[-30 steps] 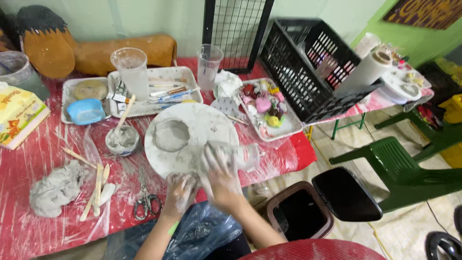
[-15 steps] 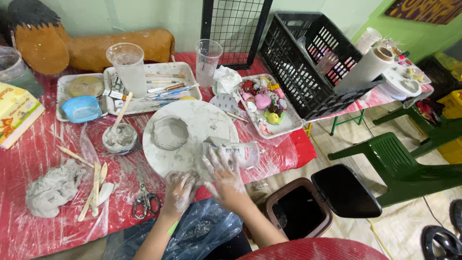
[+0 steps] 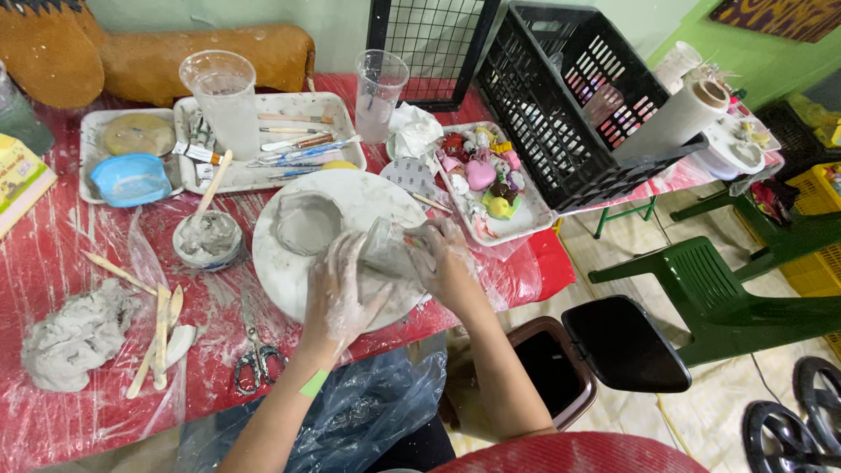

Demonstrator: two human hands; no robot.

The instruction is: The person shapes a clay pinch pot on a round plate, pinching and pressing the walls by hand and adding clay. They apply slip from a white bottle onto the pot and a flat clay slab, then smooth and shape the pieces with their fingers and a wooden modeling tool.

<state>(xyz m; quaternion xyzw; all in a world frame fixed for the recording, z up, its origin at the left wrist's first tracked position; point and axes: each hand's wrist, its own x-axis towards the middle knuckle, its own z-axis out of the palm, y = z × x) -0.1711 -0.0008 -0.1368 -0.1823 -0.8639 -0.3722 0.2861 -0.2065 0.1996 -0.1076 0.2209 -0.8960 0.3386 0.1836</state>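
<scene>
Your clay-smeared left hand is spread flat, fingers splayed, cupping the near side of a clear plastic cup smeared with grey clay. Your right hand is wrapped around the cup's other side, so the cup lies tilted between both palms, at about four o'clock on the round white board beneath it. At eleven o'clock from your left hand, apart from it, a hollow grey clay bowl sits on that board. At nine o'clock, off the board, stands a small round dish of grey slip with a wooden stick in it. Scissors lie at seven o'clock on the red plastic-covered table.
</scene>
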